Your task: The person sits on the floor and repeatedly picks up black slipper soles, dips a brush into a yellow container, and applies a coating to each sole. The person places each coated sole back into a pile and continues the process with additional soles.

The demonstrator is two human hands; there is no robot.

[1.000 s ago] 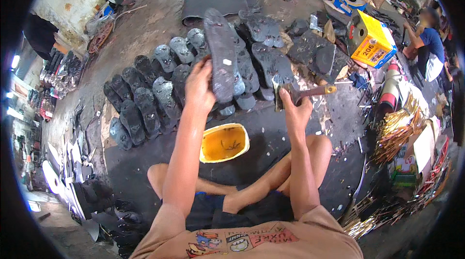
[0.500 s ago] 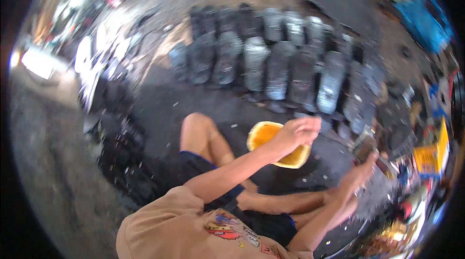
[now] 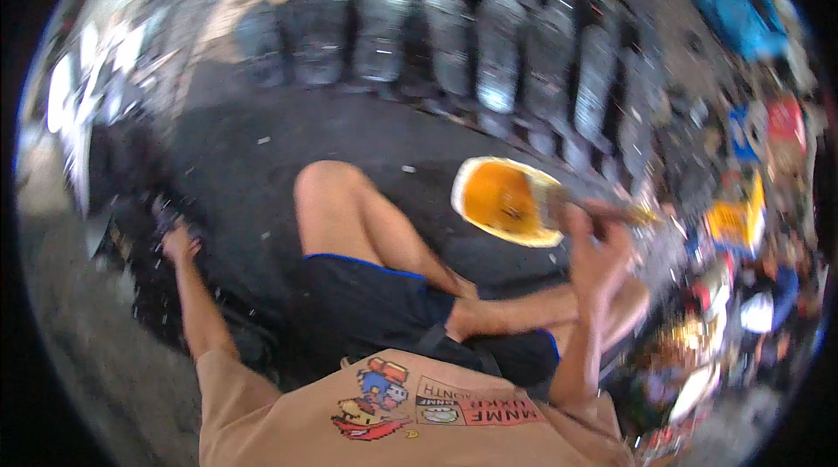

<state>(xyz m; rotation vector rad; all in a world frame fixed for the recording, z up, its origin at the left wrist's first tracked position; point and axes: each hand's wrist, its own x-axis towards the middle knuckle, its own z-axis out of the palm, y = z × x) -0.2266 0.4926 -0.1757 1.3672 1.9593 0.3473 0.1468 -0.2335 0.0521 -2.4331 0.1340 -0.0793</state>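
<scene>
My right hand [image 3: 602,244] is closed round the handle of a flat brush [image 3: 552,203]. The brush's head reaches over the right side of a pale yellow-rimmed bowl [image 3: 463,181], which holds an orange-yellow liquid. Whether the bristles dip into it is hard to tell. Far out to the left, my left hand [image 3: 181,243] reaches down to a heap of dark pieces [image 3: 153,292]. Its fingers are blurred against the heap, and any hold on a piece cannot be made out.
Rows of dark, shiny shoe-sole shapes [image 3: 381,26] lie across the far side of a dark mat [image 3: 349,131]. My bent legs [image 3: 340,205] are just in front of me. On the right are a yellow box [image 3: 733,223], a blue bag [image 3: 738,9] and mixed clutter.
My left hand has swung from above the bowl to the dark heap at far left. My right hand has come from the right to the bowl with the brush. The view has shifted.
</scene>
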